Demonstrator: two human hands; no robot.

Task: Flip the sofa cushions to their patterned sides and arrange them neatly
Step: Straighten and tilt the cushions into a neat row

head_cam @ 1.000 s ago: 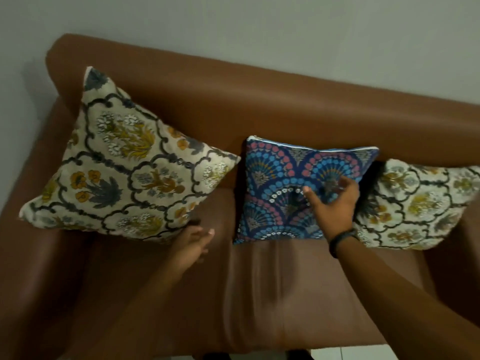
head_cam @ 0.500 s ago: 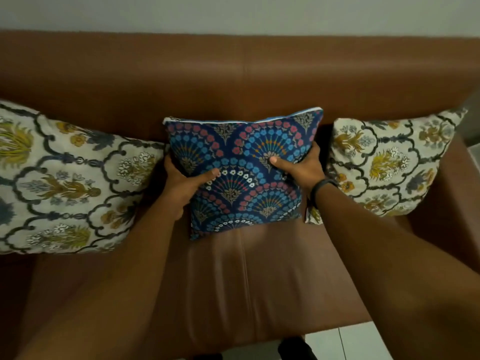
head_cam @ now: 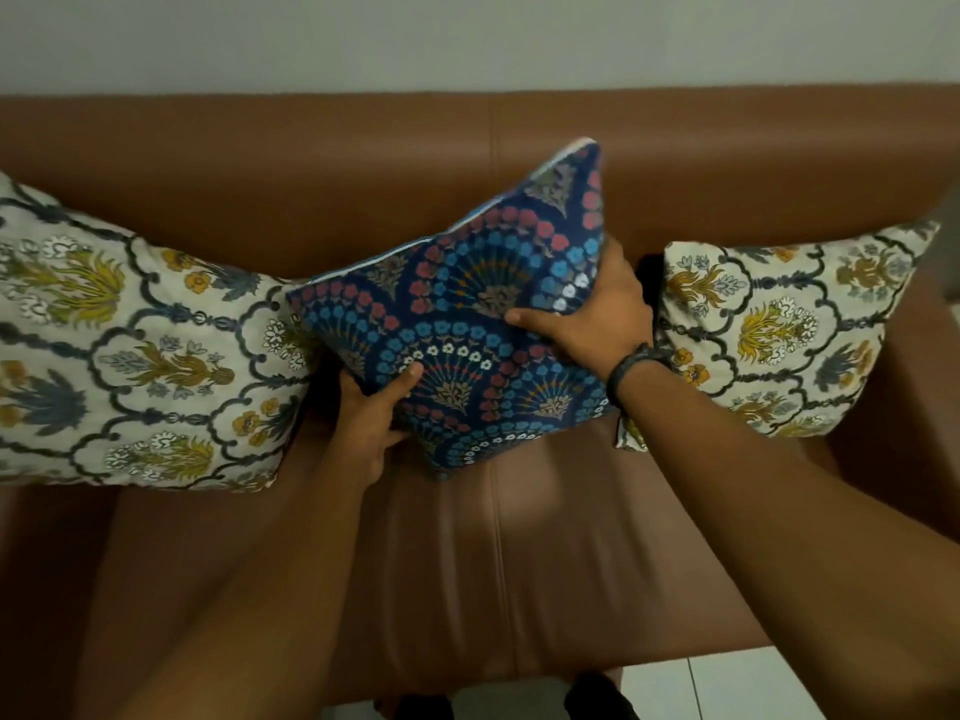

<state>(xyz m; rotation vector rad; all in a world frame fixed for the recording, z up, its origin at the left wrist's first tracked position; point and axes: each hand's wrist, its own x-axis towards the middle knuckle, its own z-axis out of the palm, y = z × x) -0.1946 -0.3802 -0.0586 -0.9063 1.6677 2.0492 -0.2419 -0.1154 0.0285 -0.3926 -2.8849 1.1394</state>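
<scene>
A blue cushion [head_cam: 467, 314] with a red, blue and white fan pattern is held tilted in the middle of the brown sofa [head_cam: 363, 168], its right corner raised toward the backrest. My left hand [head_cam: 376, 413] grips its lower left edge, thumb on the patterned face. My right hand [head_cam: 597, 314] grips its right edge; a black band circles that wrist. A cream floral cushion [head_cam: 130, 345] leans at the left, pattern showing. A second cream floral cushion [head_cam: 779, 324] leans at the right, pattern showing.
The sofa seat [head_cam: 493, 553] lies bare in front of the cushions. The right armrest [head_cam: 914, 397] rises beside the right cushion. A grey wall [head_cam: 467, 39] stands behind the backrest. White floor tiles [head_cam: 727, 688] show at the lower right.
Both hands took hold of the blue cushion's sides, then turned it so that its right corner rose and its left side dropped. The two floral cushions stayed put.
</scene>
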